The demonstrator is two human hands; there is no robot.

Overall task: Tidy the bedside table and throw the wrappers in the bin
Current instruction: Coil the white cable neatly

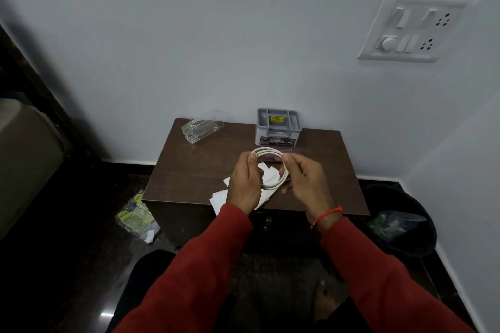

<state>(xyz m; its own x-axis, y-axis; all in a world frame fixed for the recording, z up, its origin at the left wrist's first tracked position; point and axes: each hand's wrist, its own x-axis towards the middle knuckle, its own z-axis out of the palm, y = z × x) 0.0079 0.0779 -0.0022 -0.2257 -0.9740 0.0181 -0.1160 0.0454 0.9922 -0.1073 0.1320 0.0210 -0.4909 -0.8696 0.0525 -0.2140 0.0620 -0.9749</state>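
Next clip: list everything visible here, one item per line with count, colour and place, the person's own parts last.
cable: one, white, coiled, held over the table
table: one, dark brown, against the wall
organiser: one, grey, table's back edge
purple item: one, flat, in front of the organiser
glass: one, clear, on its side, back left of table
papers: several, white, table's front edge under the hands
packets: a few, yellow-green labels, floor left of table
bin: one, black, floor right of table, plastic inside
switchboard: one, white, wall upper right
left hand: grips the coil's left side
right hand: grips the coil's right side
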